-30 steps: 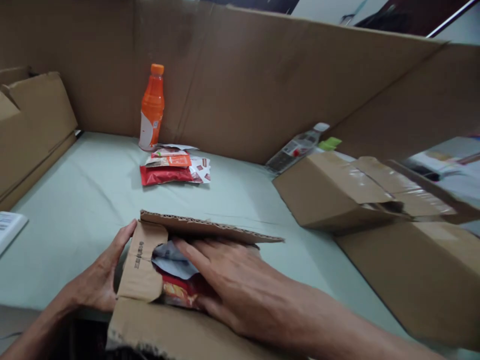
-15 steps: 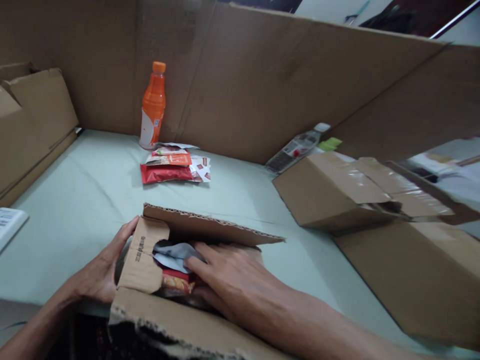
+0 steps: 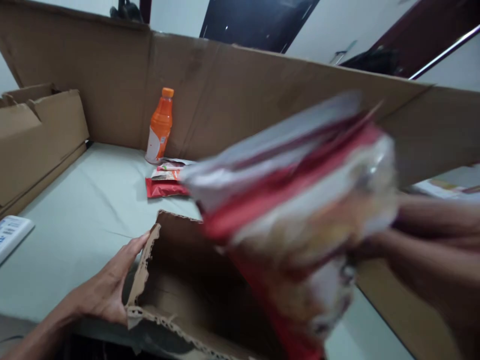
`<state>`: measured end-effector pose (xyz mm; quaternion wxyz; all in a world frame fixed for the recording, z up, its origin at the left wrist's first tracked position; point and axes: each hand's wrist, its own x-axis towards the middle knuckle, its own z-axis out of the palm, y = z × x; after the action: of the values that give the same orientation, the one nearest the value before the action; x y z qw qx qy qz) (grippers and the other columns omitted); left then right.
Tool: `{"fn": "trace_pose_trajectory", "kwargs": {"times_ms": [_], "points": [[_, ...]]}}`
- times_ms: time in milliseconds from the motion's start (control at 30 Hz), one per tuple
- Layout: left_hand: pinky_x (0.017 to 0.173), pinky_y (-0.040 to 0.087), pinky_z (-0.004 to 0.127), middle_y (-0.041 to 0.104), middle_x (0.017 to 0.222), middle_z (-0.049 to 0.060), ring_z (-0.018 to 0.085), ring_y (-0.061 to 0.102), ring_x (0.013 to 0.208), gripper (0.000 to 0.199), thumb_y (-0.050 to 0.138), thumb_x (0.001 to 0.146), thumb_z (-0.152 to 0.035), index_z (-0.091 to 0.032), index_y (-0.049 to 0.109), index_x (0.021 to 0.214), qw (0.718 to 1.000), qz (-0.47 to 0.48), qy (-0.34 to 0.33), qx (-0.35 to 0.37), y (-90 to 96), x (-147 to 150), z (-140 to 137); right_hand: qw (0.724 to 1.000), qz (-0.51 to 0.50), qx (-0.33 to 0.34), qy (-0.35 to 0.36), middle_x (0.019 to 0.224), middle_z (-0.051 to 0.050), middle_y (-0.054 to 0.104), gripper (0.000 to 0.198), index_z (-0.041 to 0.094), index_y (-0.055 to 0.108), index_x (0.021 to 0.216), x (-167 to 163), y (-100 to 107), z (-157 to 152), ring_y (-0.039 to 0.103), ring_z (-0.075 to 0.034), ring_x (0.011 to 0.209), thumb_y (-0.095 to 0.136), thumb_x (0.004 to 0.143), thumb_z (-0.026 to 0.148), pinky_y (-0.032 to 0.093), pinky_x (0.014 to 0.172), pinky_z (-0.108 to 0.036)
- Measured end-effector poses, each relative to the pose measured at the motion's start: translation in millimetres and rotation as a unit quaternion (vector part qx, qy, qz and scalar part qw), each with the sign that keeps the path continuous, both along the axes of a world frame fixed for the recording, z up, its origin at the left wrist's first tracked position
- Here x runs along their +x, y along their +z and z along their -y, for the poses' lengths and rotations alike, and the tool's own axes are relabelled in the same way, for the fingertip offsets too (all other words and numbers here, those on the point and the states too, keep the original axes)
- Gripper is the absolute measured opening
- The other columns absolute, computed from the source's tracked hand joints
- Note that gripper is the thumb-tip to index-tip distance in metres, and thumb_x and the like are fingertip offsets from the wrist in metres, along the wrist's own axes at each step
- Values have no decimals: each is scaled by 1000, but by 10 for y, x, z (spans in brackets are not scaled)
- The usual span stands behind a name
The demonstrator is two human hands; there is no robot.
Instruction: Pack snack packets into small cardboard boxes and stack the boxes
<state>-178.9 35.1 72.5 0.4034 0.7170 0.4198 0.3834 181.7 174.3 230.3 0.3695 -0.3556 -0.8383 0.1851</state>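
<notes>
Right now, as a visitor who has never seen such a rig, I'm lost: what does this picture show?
There is no robot here, just one person's bare hands, seen by a camera worn on the head, looking forward and down. The left hand braces the side of an open cardboard box. The right hand, blurred, holds red-and-white packaging. On the pale green surface stand an orange bottle and, in front, small packets.

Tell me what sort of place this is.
Probably an indoor, makeshift work booth: a pale tabletop, a cardboard wall along its far side, and an open cardboard box at the near edge.
</notes>
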Motion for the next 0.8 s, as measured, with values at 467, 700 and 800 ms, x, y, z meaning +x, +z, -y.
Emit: {"fn": "trace_pose_trajectory", "kwargs": {"times_ms": [467,700,800], "points": [[124,31,66,29,176,2,45,34,157,107,75,85,-70,-48,11,169,996,8,88,5,314,-230,298,931,216,186,-226,103,-17,75,18,18,69,91,-1143,-826,-1839,67,-29,98,52,97,20,45,85,-43],[116,47,68,54,160,11,48,54,144,116,95,64,-53,-37,38,164,923,-54,376,66,195,-843,225,958,196,160,-137,141,-17,67,38,21,69,128,-1506,-1569,-2007,60,-35,129,59,93,34,47,97,-46],[114,48,70,50,160,17,45,55,142,127,93,66,-55,-33,22,169,882,-30,459,96,172,-1171,-189,959,143,169,-175,151,-21,58,46,17,64,137,-1347,-1655,-1940,53,-38,139,52,96,36,43,107,-54]]}}
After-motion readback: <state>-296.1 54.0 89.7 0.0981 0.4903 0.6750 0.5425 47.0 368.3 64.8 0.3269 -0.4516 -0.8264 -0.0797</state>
